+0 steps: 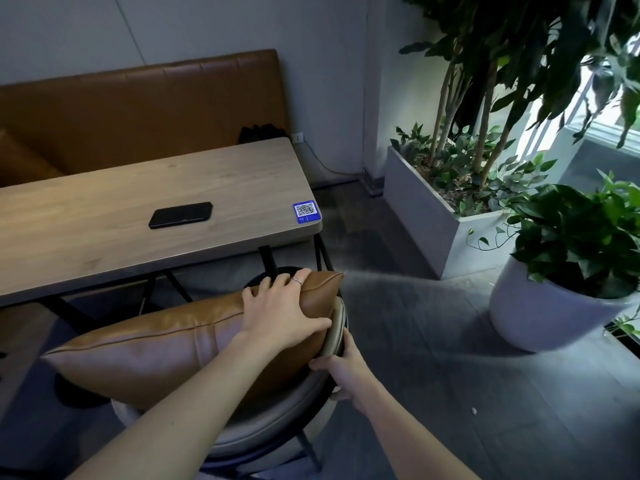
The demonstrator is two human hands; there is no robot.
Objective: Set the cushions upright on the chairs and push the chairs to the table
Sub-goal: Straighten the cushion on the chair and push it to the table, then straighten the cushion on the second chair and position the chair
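Your left hand (282,306) lies spread on the cushion (166,344), fingers splayed over its top edge and thumb stretched toward the chair (277,420) back, pressing the leather rather than closing around it. A ring (297,280) shows on 1 finger. The cushion is tan leather with a piped seam, standing on its long edge along the chair's curved back and tilted a little, its right corner poking past the back toward the table (138,216). Your right hand (341,365) is wrapped around the rim of the chair back, fingers hooked over the padded edge just below the cushion's right end. The chair sits just short of the table, at the table's near right corner. On the table lie a dark phone (180,215) and, at its right end, a blue sticker (305,211).
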